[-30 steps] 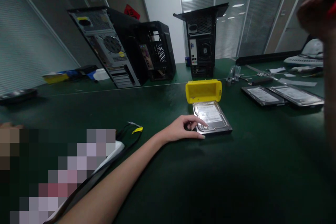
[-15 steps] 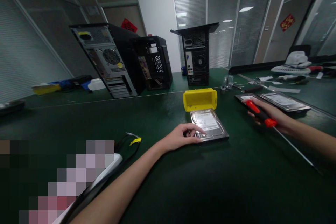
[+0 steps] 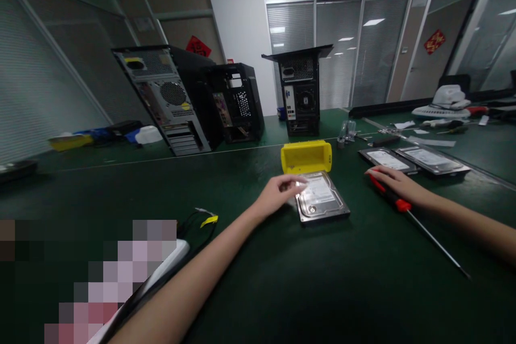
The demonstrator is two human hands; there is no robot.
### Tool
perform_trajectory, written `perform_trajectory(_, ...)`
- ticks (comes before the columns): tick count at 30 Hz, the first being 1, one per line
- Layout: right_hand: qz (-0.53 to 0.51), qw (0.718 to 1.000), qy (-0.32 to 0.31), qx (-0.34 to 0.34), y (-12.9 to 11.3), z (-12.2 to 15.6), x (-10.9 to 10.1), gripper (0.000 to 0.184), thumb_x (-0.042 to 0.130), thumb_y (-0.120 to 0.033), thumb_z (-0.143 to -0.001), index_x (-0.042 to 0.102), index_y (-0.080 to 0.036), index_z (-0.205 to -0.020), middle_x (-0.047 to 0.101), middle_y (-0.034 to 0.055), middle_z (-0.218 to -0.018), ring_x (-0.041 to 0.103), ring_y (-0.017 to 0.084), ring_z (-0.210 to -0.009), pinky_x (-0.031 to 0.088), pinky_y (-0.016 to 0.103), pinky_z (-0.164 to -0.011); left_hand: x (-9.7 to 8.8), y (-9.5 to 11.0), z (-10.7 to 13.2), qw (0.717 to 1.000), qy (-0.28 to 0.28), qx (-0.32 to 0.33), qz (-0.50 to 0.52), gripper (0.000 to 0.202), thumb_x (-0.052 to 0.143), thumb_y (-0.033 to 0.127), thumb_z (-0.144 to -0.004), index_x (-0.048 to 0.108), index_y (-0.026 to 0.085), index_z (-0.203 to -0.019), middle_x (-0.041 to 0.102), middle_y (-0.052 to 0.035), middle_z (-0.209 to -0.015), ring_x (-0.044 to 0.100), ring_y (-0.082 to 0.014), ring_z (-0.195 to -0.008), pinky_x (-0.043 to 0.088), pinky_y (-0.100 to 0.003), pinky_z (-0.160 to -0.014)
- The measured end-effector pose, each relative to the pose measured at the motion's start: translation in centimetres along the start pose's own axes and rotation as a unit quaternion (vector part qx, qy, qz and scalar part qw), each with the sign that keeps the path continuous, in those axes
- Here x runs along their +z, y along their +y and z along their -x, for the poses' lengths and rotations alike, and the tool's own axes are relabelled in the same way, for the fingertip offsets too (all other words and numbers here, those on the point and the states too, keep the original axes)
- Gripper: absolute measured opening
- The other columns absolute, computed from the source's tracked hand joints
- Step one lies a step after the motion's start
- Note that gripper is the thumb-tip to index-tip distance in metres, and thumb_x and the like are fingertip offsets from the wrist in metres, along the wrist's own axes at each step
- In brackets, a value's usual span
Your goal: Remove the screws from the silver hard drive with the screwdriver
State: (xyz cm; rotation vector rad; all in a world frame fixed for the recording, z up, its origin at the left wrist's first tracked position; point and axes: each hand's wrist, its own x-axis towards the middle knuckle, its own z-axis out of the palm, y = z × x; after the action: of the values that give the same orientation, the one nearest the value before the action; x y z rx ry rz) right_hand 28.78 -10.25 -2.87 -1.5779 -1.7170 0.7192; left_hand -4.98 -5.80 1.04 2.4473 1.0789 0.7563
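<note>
The hard drive [image 3: 321,201] lies flat, label up, on the green surface [image 3: 282,279], near the middle of the view, with its long sides running near to far. The left grip [image 3: 278,193] comes in from the near left. Its fingers are loosely stretched, the tips resting on the drive's far left corner; it is not closed around the drive.

Touching or just beyond the drive's far end sits a yellow box [image 3: 306,156], its open side up.

To the right of the drive, the right grip [image 3: 393,183] lies palm down over the red handle of a screwdriver [image 3: 403,205]. The tool rests on the surface, its thin shaft pointing toward the near right. Whether the fingers clamp the handle or only cover it cannot be told.

Just beyond that grip, two more drives [image 3: 403,158] lie side by side.

Farther off stand three computer towers: a tilted one [image 3: 169,99] at far left, an open black one [image 3: 237,102] beside it, and a third [image 3: 300,91] behind the yellow box. A black cable with a yellow tag [image 3: 208,220] lies near left.
</note>
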Motion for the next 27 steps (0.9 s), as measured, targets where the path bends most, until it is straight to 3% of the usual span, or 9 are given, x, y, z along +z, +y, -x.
perform_trajectory(3, 0.007, 1.000, 0.007, -0.008, 0.0, 0.2, 0.0, 0.037, 0.042, -0.039, -0.089, 0.051, -0.015, -0.115, 0.050, 0.0097, -0.118, 0.049, 0.019, -0.106, 0.039, 0.042, -0.093, -0.7, -0.6, -3.1, 0.993, 0.095, -0.008, -0.066, 0.025, 0.052, 0.040, -0.082, 0.066, 0.022, -0.094, 0.056, -0.0034, -0.085, 0.049, -0.0174, -0.082, 0.037, -0.032, -0.075)
perform_trajectory(5, 0.011, 1.000, 0.004, -0.013, 0.0, 0.3, 0.0, 0.037, 0.042, -0.040, -0.089, 0.051, -0.015, -0.115, 0.050, 0.0096, -0.117, 0.049, 0.019, -0.106, 0.039, 0.042, -0.093, -1.3, -1.0, -4.7, 0.983, 0.153, -0.017, -0.102, 0.023, 0.053, 0.038, -0.082, 0.066, 0.023, -0.092, 0.054, -0.0053, -0.091, 0.044, -0.0226, -0.095, 0.030, -0.040, -0.086)
perform_trajectory(8, 0.015, 1.000, -0.004, -0.021, 0.0, 0.3, -0.2, 0.037, 0.042, -0.040, -0.089, 0.051, -0.015, -0.116, 0.050, 0.0097, -0.117, 0.050, 0.019, -0.106, 0.039, 0.042, -0.093, -1.5, -1.8, -5.3, 0.956, 0.231, -0.021, -0.177, 0.021, 0.052, 0.038, -0.083, 0.066, 0.024, -0.090, 0.051, -0.0062, -0.100, 0.040, -0.0242, -0.101, 0.025, -0.045, -0.090)
perform_trajectory(10, 0.016, 1.000, -0.009, -0.026, 0.2, 0.2, -0.3, 0.038, 0.042, -0.040, -0.089, 0.050, -0.015, -0.116, 0.050, 0.0099, -0.118, 0.049, 0.019, -0.106, 0.038, 0.042, -0.094, -1.1, -2.4, -4.9, 0.938, 0.251, -0.008, -0.238, 0.018, 0.054, 0.037, -0.082, 0.067, 0.027, -0.087, 0.051, -0.0053, -0.105, 0.039, -0.0240, -0.104, 0.025, -0.044, -0.090)
perform_trajectory(15, 0.016, 0.999, -0.024, -0.030, 0.6, -0.2, -0.5, 0.037, 0.042, -0.040, -0.089, 0.051, -0.015, -0.115, 0.051, 0.0096, -0.116, 0.050, 0.019, -0.106, 0.038, 0.042, -0.094, 0.6, -3.3, -4.1, 0.922, 0.220, 0.019, -0.317, 0.020, 0.051, 0.037, -0.084, 0.068, 0.028, -0.091, 0.035, -0.0031, -0.134, 0.026, -0.0293, -0.121, 0.024, -0.049, -0.094)
perform_trajectory(20, 0.019, 0.999, -0.028, -0.036, 0.6, -0.3, -0.5, 0.037, 0.043, -0.039, -0.089, 0.051, -0.015, -0.115, 0.051, 0.0096, -0.116, 0.050, 0.018, -0.105, 0.040, 0.042, -0.092, 1.7, -3.6, -4.2, 0.930, 0.160, 0.044, -0.328, 0.026, 0.050, 0.034, -0.085, 0.062, 0.030, -0.107, 0.020, -0.0036, -0.145, 0.020, -0.0308, -0.126, 0.022, -0.051, -0.097)
perform_trajectory(24, 0.022, 0.998, -0.040, -0.043, 0.6, -0.4, -0.4, 0.036, 0.043, -0.038, -0.089, 0.051, -0.015, -0.114, 0.051, 0.0095, -0.114, 0.051, 0.018, -0.102, 0.041, 0.040, -0.090, 2.2, -4.3, -4.2, 0.936, 0.148, 0.010, -0.320, 0.029, 0.051, 0.037, -0.083, 0.061, 0.028, -0.109, 0.011, -0.0051, -0.148, 0.014, -0.0339, -0.130, 0.020, -0.053, -0.099)
perform_trajectory(27, 0.023, 0.998, -0.044, -0.041, 0.6, -0.4, -0.4, 0.036, 0.043, -0.039, -0.089, 0.051, -0.015, -0.114, 0.051, 0.0095, -0.114, 0.051, 0.018, -0.102, 0.042, 0.040, -0.089, 2.6, -5.0, -4.3, 0.940, 0.118, -0.028, -0.319, 0.030, 0.050, 0.039, -0.083, 0.062, 0.028, -0.109, 0.014, -0.0058, -0.147, 0.012, -0.0352, -0.130, 0.019, -0.054, -0.099)
